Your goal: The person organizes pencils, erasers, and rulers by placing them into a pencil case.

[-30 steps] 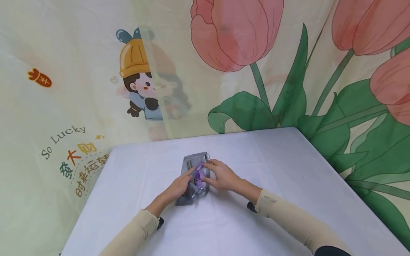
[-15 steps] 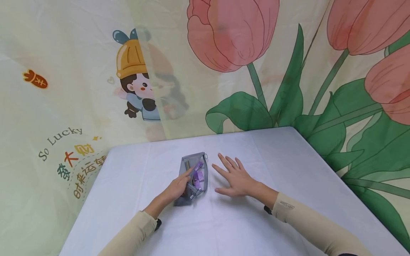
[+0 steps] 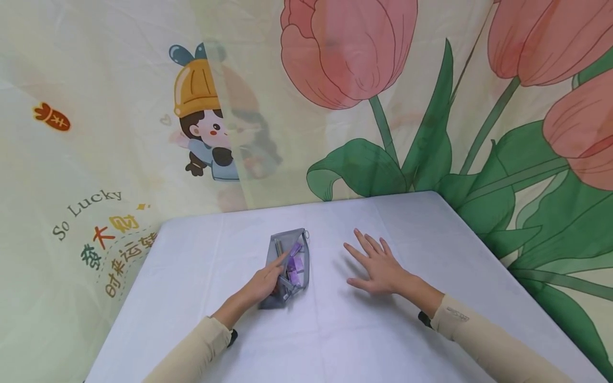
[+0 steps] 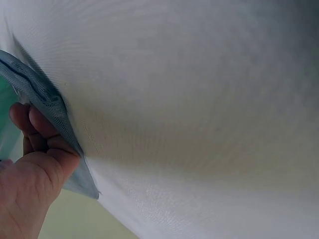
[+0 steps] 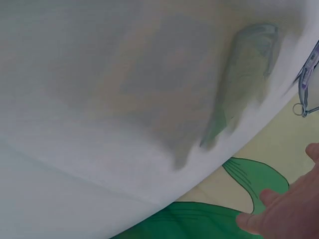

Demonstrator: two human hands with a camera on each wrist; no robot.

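Observation:
A grey mesh zip pouch (image 3: 289, 239) lies on the white table, slightly slanted, a small ring at its far right corner. Purple pieces (image 3: 295, 263) show inside its right half, beside slim stick-like items (image 3: 279, 246). My left hand (image 3: 260, 283) holds the pouch at its near left side, index finger stretched over the mesh. In the left wrist view, the thumb and curled fingers of that hand (image 4: 37, 172) meet at the pouch edge (image 4: 40, 87). To the right of the pouch, apart from it, my right hand (image 3: 380, 270) hovers with fingers spread, holding nothing.
The white-covered table (image 3: 335, 340) ends at a far edge against a printed curtain (image 3: 268, 69) with tulips and a cartoon figure. Both forearms reach in from the front, in beige sleeves (image 3: 191, 346).
My right hand has let go of the pouch's right side, spread its fingers and moved off to the right. The left hand stays on the pouch, which lies nearly where it was.

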